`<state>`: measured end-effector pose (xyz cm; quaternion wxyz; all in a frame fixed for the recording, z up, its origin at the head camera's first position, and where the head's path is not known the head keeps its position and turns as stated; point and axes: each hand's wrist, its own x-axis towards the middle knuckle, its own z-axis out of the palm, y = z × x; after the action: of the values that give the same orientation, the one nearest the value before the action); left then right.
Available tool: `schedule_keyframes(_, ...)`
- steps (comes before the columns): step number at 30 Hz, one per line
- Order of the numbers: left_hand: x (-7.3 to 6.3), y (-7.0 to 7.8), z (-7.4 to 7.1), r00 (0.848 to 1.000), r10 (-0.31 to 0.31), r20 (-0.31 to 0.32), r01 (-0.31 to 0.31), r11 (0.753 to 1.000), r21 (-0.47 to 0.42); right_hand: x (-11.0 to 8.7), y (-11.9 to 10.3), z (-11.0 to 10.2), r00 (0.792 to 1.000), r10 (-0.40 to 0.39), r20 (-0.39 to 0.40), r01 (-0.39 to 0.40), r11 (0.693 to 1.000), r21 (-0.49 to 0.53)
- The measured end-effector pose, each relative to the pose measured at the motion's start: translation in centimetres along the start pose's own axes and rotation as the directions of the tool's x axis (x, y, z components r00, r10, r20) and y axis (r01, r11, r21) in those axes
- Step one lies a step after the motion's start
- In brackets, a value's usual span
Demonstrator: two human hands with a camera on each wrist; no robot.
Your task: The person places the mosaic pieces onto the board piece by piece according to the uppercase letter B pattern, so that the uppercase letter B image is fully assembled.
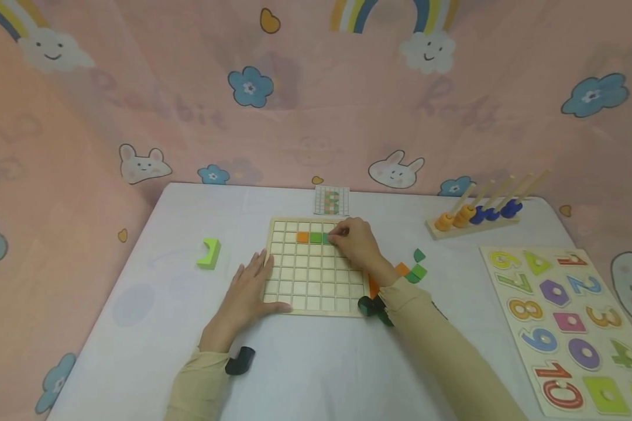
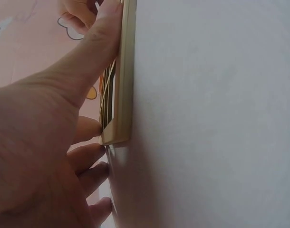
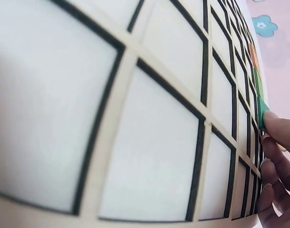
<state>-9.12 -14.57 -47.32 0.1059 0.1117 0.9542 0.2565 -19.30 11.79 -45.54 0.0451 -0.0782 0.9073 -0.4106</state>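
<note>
A wooden grid board lies on the white table in front of me. My left hand steadies its near left corner, fingers spread along the left side and thumb on the near edge. In the upper rows, an orange square and a light green square sit in neighbouring cells. Just right of them my right hand pinches a darker green piece between thumb and index finger, down at its cell. The fingers partly hide that piece, so I cannot tell its full shape.
A pattern card lies behind the board. Loose green and orange pieces lie right of it, partly under my right forearm. A bead stacker and a number puzzle board occupy the right side; a lime-green notched block is at left.
</note>
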Motion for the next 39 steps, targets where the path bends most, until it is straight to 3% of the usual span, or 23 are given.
schedule_keyframes(8, 0.0, -0.1, 0.0, 1.000, 0.001, -0.002, -0.001, 1.000, 0.003, -0.2, -0.3, 0.0, 0.999, 0.037, 0.005, -0.037, 0.999, -0.021)
schedule_keyframes(14, -0.1, -0.1, 0.0, 1.000, -0.001, -0.002, 0.001, 1.000, 0.003, -1.0, -0.4, -0.1, 0.999, 0.019, -0.041, -0.021, 0.998, -0.062)
schedule_keyframes(20, -0.1, 0.0, 0.0, 1.000, -0.003, -0.001, 0.003, 1.000, 0.007, -1.9, 0.2, -1.8, 0.999, -0.012, -0.039, 0.010, 0.999, -0.048)
schedule_keyframes(26, -0.1, 0.1, 0.0, 1.000, -0.006, 0.003, 0.006, 1.000, 0.005, -2.7, 2.3, -4.5, 0.999, -0.036, -0.006, 0.035, 0.996, -0.082)
schedule_keyframes(33, -0.1, 0.1, -0.1, 1.000, 0.005, 0.001, -0.005, 1.000, 0.012, -4.0, 4.3, -6.8, 0.998, 0.002, 0.063, 0.004, 0.996, -0.088)
schedule_keyframes(39, 0.0, 0.1, 0.1, 1.000, 0.006, 0.000, -0.006, 1.000, 0.018, -4.8, 5.1, -7.3, 0.988, 0.063, 0.142, -0.046, 0.992, -0.117)
